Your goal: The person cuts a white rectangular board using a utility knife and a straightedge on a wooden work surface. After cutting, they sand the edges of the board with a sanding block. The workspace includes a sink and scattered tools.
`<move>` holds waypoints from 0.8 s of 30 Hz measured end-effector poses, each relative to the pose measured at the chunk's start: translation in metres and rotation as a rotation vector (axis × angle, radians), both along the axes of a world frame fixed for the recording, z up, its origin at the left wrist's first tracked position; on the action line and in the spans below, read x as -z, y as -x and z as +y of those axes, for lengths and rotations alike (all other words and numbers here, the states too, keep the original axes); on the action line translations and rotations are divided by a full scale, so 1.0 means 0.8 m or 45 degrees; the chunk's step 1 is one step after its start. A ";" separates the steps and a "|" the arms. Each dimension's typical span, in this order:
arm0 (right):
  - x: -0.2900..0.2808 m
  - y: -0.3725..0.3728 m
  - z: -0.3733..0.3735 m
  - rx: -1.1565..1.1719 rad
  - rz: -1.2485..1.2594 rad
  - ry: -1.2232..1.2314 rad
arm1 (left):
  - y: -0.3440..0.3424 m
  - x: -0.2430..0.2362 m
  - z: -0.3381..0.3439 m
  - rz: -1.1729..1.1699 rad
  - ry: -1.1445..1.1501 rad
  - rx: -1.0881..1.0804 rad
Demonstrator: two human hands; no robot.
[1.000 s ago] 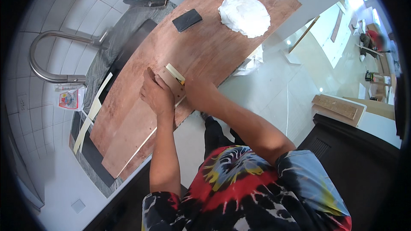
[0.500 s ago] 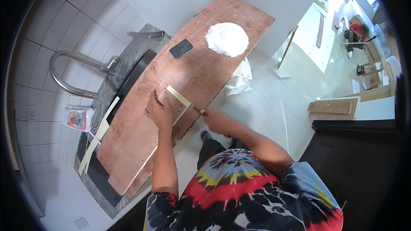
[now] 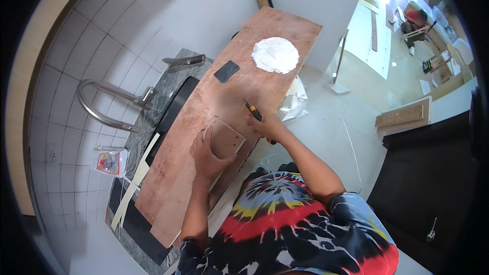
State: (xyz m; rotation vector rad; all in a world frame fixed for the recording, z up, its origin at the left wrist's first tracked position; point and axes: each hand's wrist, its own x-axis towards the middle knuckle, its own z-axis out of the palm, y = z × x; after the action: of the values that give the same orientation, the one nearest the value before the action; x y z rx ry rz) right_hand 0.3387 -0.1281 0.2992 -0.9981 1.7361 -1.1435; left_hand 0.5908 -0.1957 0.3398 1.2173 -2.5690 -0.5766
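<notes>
Pointing up-left: yellow-black cutter [image 3: 253,112], apparently

- Slim black-and-yellow tool [image 3: 252,110] is partly hidden by the right hand [image 3: 269,126].
- Black rectangular sink [image 3: 177,101] is partly covered by the reddish-brown wooden board [image 3: 201,103].

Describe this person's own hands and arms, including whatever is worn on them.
Both the left hand and right hand are ungloved, with bare forearms. The tie-dye shirt has short sleeves: the right sleeve shows pale blue, black, yellow and red; the left looks mostly black with pale markings.
</notes>
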 end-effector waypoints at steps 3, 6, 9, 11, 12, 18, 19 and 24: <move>-0.032 -0.019 -0.005 -0.124 -0.280 0.023 | -0.017 -0.029 0.016 0.234 0.061 0.048; -0.039 -0.038 -0.006 -0.206 -0.514 0.076 | -0.017 -0.056 0.047 0.101 -0.080 -0.029; -0.018 -0.058 -0.008 -0.209 -0.784 0.136 | -0.028 -0.050 0.060 0.126 -0.017 0.029; -0.006 -0.066 -0.003 -0.191 -1.256 0.070 | -0.035 -0.048 0.062 0.253 -0.054 0.055; -0.019 -0.075 -0.001 -0.157 -1.423 -0.008 | -0.041 -0.051 0.065 0.306 -0.069 0.050; -0.027 -0.053 -0.012 -0.194 -0.819 0.103 | -0.032 -0.064 0.062 0.295 -0.077 0.024; -0.019 -0.043 -0.019 -0.177 -0.541 0.106 | -0.030 -0.056 0.060 0.256 -0.060 0.018; -0.098 0.031 -0.074 -0.067 0.055 -0.066 | -0.020 -0.027 0.036 0.097 -0.185 -0.143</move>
State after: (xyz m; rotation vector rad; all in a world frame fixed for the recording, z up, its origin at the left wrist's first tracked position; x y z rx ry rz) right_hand 0.3139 -0.1872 0.3780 -1.0375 1.7545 -1.0455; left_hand 0.6070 -0.1669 0.3616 1.3480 -2.4141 -0.7809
